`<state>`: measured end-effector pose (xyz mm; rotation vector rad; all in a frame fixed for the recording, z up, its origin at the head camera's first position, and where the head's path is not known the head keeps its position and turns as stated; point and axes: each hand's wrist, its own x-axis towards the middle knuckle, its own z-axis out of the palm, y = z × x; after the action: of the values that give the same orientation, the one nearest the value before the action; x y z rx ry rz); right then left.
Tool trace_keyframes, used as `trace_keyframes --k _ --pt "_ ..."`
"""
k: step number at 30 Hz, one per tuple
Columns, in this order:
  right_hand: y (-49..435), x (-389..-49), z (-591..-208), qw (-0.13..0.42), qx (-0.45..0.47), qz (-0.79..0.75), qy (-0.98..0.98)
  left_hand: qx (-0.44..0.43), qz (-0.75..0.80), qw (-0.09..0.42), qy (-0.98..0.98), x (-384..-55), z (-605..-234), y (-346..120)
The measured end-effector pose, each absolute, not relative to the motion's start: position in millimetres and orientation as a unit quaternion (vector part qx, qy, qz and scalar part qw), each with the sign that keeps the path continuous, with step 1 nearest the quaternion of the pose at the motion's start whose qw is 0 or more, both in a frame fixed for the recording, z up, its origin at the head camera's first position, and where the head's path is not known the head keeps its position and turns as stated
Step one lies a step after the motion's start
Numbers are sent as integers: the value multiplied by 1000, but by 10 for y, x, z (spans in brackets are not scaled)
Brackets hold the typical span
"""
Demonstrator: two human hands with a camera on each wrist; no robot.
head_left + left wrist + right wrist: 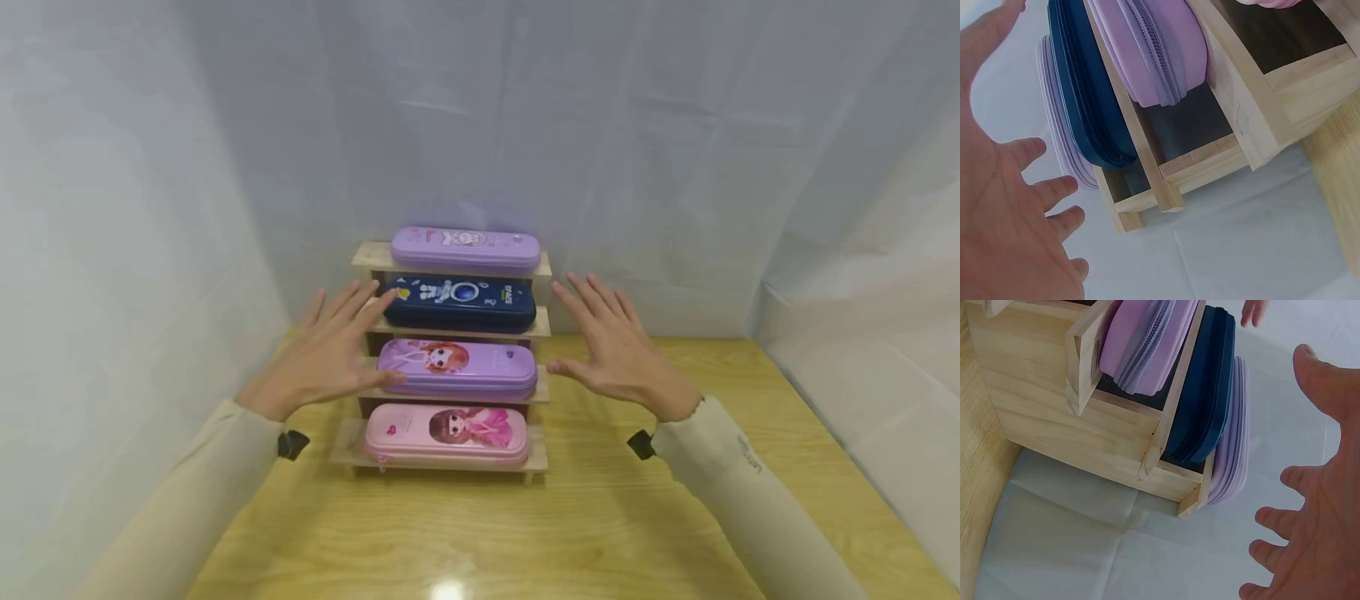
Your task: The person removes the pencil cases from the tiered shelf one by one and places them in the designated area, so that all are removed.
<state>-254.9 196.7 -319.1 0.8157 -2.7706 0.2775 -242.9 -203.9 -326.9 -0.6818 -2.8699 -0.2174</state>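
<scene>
A stepped wooden rack (348, 446) carries several zipped pencil cases, one to a tier. On top lies a light purple pencil case (465, 248); below it is a dark blue space pencil case (480, 304). Further down come a purple pencil case (491, 362) with a red-haired doll and, lowest, a pink pencil case (412, 429) with a brown-haired doll. My left hand (322, 358), fingers spread, hovers at the rack's left side and overlaps its edge in the head view. To the right of the rack, my right hand (618, 358) is held with fingers spread. Both hands hold nothing.
The rack stands on a yellow wood-grain table (675, 508). White sheeting (660, 167) hangs close behind it and along both sides. Dark straps show at the cuffs of my light sleeves (742, 483).
</scene>
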Motion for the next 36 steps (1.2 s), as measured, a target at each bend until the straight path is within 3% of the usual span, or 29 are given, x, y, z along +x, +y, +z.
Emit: trace_keyframes --k 10,21,36 --pt "1997 -2555 -3240 125 284 168 -936 -210 -106 86 -968 -2436 -3331 -2103" --pt "1989 -2508 -3349 90 253 253 -930 -185 -165 89 -965 -2437 -3510 -2216" --pt "1973 -2440 -3617 77 276 359 -888 -135 -286 55 -947 -2421 -3758 -2355"
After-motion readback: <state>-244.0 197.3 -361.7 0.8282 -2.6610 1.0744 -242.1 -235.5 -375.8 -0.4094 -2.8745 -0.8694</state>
